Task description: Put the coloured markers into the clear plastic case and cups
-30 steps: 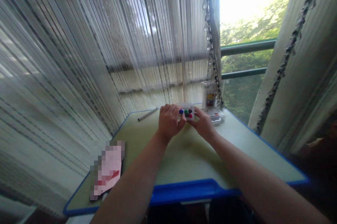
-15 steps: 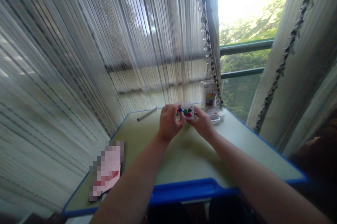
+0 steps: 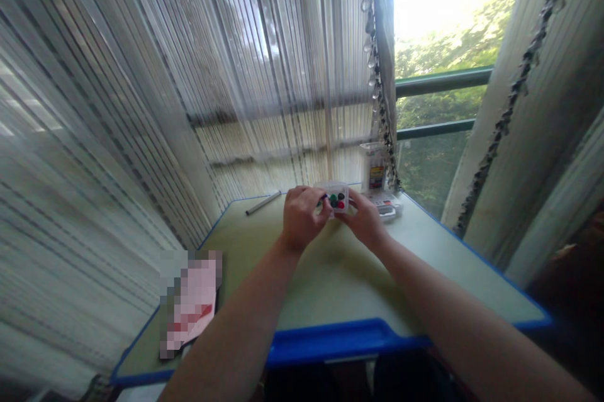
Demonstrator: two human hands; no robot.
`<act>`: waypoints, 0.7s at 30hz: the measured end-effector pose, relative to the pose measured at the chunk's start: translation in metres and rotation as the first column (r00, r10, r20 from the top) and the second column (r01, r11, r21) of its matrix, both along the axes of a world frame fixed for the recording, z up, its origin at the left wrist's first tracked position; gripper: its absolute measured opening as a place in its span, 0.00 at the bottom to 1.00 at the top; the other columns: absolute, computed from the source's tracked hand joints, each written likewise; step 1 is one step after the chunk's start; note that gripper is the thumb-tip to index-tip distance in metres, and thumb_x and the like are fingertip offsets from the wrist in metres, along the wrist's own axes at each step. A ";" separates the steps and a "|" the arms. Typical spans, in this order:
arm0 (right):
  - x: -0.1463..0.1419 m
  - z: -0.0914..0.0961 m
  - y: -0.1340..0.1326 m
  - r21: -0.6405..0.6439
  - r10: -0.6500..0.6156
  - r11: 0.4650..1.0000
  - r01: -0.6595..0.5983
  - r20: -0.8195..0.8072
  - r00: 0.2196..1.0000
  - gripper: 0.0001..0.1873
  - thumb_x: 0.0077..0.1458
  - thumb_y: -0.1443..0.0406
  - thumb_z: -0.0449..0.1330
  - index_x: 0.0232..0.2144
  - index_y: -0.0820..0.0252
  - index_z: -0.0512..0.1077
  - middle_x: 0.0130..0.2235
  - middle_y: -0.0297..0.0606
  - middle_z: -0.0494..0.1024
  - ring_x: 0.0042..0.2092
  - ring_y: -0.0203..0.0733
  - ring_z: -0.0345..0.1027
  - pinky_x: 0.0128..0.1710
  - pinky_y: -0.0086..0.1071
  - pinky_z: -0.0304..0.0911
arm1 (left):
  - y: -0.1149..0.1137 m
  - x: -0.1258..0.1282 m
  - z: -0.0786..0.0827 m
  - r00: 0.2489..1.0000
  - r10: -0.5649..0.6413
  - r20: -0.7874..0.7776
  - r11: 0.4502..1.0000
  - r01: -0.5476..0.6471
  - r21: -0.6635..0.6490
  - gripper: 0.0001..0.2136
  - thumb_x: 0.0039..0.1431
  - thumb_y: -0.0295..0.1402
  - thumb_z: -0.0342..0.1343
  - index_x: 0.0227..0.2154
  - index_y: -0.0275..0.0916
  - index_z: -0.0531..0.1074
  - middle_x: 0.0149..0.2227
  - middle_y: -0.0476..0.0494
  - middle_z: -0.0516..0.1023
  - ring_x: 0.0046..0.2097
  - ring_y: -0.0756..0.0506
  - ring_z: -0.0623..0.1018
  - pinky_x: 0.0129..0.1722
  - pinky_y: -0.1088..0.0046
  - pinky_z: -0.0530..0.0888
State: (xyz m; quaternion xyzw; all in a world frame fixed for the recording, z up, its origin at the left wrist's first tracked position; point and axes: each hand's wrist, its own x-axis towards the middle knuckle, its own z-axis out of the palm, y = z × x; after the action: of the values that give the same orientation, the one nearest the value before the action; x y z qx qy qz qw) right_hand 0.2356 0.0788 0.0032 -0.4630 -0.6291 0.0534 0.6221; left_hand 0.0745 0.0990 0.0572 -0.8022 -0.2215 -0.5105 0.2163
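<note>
A clear plastic box point(image 3: 346, 204) is held up over the far part of the table, its end facing me. Inside it show several round coloured ends, among them a green one point(image 3: 333, 199), a black one point(image 3: 341, 196) and a red one point(image 3: 340, 205). My right hand point(image 3: 362, 218) is closed on the box's right side. At the left of the box, my left hand point(image 3: 304, 216) is closed, thumb and fingers pinching a small blue-ended piece point(image 3: 324, 197). Most of that piece is hidden by the fingers.
A grey pen point(image 3: 263, 203) lies at the table's point(image 3: 340, 276) far left. Behind my right hand are an upright clear container point(image 3: 375, 169) and a clear case point(image 3: 387, 208) lying flat. A blurred pink item point(image 3: 195, 301) rests at the left edge; curtains point(image 3: 283, 75) hang beyond.
My left hand has shifted slightly left, and its fingers now cover more of the blue-ended piece. The right hand and the box stay almost where they were.
</note>
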 end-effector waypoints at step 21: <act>0.000 0.000 -0.001 -0.012 0.033 0.999 -0.033 -0.012 0.999 0.26 0.44 0.64 0.64 0.49 0.57 0.69 0.46 0.42 0.75 0.46 0.48 0.71 0.48 0.45 0.67 | 0.002 -0.001 0.002 0.998 -0.063 0.000 0.985 0.062 -0.159 0.06 0.54 0.31 0.54 0.32 0.39 0.75 0.33 0.44 0.78 0.38 0.46 0.73 0.41 0.65 0.72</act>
State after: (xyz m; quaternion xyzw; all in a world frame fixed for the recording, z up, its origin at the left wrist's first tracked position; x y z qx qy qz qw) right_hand 0.2356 0.0778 0.0031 -0.4558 -0.6326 0.0703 0.6222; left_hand 0.0738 0.1010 0.0596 -0.8247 -0.2359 -0.4956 0.1361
